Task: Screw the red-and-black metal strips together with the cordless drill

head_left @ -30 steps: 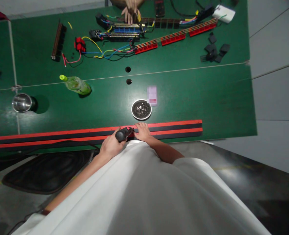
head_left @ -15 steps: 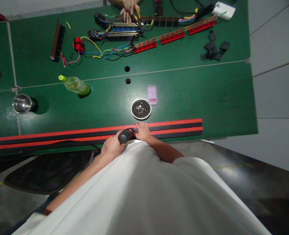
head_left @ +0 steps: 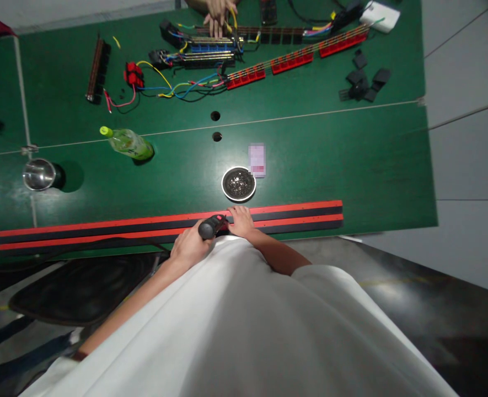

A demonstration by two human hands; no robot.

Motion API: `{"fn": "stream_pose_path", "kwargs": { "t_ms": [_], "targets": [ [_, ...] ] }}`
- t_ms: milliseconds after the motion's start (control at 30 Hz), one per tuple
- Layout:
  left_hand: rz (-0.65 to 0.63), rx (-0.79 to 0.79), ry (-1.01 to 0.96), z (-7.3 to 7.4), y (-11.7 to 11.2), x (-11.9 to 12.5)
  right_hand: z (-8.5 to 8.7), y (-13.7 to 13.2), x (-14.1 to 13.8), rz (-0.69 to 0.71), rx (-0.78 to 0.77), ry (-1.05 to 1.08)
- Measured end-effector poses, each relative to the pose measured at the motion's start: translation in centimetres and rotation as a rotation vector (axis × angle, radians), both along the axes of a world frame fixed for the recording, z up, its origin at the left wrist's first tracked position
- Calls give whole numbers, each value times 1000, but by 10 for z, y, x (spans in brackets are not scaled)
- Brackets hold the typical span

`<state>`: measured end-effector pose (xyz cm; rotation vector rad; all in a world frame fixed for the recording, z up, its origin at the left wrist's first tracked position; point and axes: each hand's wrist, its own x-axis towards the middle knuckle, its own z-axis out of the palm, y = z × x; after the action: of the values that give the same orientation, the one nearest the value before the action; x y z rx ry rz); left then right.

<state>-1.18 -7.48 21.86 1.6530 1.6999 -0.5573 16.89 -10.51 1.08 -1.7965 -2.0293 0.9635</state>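
My left hand [head_left: 189, 247] is closed round a black electric screwdriver [head_left: 211, 226] with a red button, its tip lying against a long red-and-black rail [head_left: 103, 231] along the near edge of the green table [head_left: 318, 160]. My right hand [head_left: 240, 220] rests on the rail just right of the tool, fingers pressed down on it. A small round dish of screws [head_left: 239, 184] stands just beyond the rail, ahead of my hands.
A green bottle [head_left: 128, 143] lies on its side at left, near a steel cup [head_left: 39, 174]. A small card [head_left: 256, 160] lies by the dish. Across the table, another person's hands [head_left: 218, 14] work on wired terminal blocks [head_left: 210, 52], red rails [head_left: 301, 55] and black parts [head_left: 363, 82]. A black chair [head_left: 82, 286] stands lower left.
Both hands stay on the rail with the screwdriver; the view shifts only slightly. The other person's hands move a little at the far edge.
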Motion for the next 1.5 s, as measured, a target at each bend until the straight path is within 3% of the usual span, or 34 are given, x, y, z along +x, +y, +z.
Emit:
{"fn": "stream_pose_path", "kwargs": {
  "t_ms": [400,1000,1167,1333,1500],
  "targets": [
    [-48,4,19,-1,0,5,1,1,1,-9,-22,27],
    [73,95,-196,-15,-3,-12,3,-12,6,69,6,13],
    [159,110,-309,-12,-5,-28,1,-17,5,-34,62,-18],
    [372,77,-283,-18,-15,-75,3,23,17,-251,50,-109],
    [559,133,-338,-30,-28,-128,3,90,26,-220,-36,-282]
  ]
}}
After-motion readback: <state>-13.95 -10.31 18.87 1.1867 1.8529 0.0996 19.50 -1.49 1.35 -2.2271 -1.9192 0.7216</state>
